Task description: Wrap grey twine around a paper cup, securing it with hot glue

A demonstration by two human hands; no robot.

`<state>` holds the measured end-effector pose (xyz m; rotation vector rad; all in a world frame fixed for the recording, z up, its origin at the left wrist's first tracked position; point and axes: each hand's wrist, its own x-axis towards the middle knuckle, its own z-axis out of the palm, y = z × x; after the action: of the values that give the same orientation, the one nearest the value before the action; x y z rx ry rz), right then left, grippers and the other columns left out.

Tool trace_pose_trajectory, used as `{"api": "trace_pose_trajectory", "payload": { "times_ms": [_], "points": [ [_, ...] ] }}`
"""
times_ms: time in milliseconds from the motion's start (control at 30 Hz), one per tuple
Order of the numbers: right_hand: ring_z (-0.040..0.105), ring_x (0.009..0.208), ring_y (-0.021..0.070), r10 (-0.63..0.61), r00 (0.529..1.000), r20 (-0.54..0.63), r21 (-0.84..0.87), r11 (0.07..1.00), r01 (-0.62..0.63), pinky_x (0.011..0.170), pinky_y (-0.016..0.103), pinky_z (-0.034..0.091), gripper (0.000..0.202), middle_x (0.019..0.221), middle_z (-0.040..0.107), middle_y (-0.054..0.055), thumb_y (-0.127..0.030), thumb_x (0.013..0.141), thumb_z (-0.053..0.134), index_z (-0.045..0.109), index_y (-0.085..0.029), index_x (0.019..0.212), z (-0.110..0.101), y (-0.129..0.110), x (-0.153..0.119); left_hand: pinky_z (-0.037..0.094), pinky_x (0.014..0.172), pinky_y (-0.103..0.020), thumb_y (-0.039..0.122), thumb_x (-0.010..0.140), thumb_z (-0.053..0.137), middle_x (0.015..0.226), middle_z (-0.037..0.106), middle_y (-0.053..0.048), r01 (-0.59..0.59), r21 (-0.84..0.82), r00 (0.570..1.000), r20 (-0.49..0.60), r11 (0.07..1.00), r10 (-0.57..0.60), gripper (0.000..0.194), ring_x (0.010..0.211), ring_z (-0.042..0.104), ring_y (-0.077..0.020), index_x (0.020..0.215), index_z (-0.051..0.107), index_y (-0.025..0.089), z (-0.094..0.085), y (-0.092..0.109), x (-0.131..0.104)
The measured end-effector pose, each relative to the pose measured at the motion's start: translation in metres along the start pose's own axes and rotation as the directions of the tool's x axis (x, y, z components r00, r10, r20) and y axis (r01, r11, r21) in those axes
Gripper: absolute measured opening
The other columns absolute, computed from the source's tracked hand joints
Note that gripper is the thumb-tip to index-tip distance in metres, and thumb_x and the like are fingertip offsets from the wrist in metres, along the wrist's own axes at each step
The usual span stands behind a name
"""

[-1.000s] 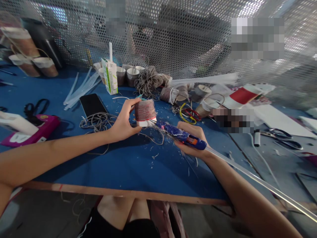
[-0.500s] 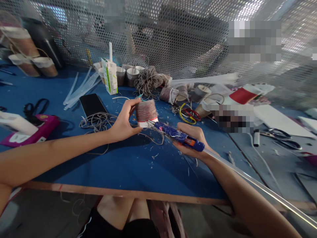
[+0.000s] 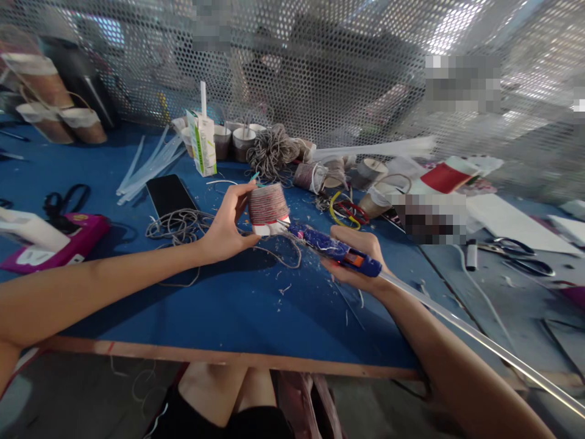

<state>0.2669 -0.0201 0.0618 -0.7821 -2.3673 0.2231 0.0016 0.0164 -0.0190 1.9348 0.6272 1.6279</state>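
Between the thumb and fingers of my left hand is a small paper cup, tilted on its side and wound with brownish-grey cord. A white band of the cup shows bare below a red line. My right hand is wrapped round a blue glue gun, its nozzle at the cup's bare band; whether it touches I cannot tell. A long clear glue stick sticks out of the gun's back end. Loose grey cord lies tangled beside my left wrist, with a strand running under the cup.
A black phone, a drink carton and spare glue sticks stand or lie to the left. Behind are several cord-wound cups and a cord bundle. Scissors rest at right; a perforated metal screen closes the back.
The glue gun and my right hand have shifted slightly right and the cup slightly left. The nozzle stays at the cup's white band, and both hands keep their hold.
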Motion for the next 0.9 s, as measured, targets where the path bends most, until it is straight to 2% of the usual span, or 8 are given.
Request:
{"api": "trace_pose_trajectory", "payload": {
  "times_ms": [267,500,667,900],
  "points": [
    [0.032,0.05,0.0093,0.02,1.0,-0.017,-0.042,0.999,-0.021,0.05,0.026,0.026,0.029,0.058,0.035,-0.007,-0.017,0.075,0.058,0.033,-0.024,0.064,-0.003,0.007,-0.003,0.05,0.11,-0.044,0.031,0.075,0.081,0.143,0.045,-0.015,-0.013,0.033,1.0,0.003,0.999,0.013,0.077,0.132,0.054,-0.0267,0.138,0.037,0.026,-0.002,0.001,0.0],
    [0.029,0.047,0.0094,-0.046,0.998,-0.043,-0.031,0.999,0.044,0.048,0.028,0.023,0.029,0.056,0.033,-0.007,-0.021,0.075,0.059,0.032,-0.024,0.063,-0.002,0.025,-0.005,0.047,0.114,-0.047,0.031,0.077,0.079,0.144,0.045,-0.015,-0.037,0.02,0.999,0.009,0.999,0.036,0.074,0.136,0.052,-0.028,0.138,0.036,0.026,-0.001,0.003,0.001],
    [0.03,0.048,0.0091,0.018,0.999,-0.04,-0.097,0.995,-0.022,0.048,0.027,0.026,0.029,0.056,0.034,-0.006,-0.022,0.076,0.059,0.033,-0.023,0.062,-0.005,0.023,-0.005,0.042,0.119,-0.05,0.031,0.077,0.079,0.145,0.044,-0.015,-0.032,0.007,0.999,0.009,0.999,0.032,0.074,0.139,0.049,-0.028,0.136,0.037,0.026,-0.001,0.002,0.001],
    [0.035,0.047,0.01,0.065,0.998,-0.014,-0.106,0.992,-0.066,0.048,0.028,0.027,0.027,0.054,0.037,-0.006,-0.02,0.073,0.058,0.035,-0.024,0.06,-0.008,0.019,-0.002,0.042,0.118,-0.05,0.034,0.076,0.079,0.146,0.044,-0.016,-0.027,-0.012,1.0,-0.003,1.0,0.027,0.073,0.139,0.048,-0.029,0.135,0.037,0.025,-0.001,0.002,0.001]
  ]
}}
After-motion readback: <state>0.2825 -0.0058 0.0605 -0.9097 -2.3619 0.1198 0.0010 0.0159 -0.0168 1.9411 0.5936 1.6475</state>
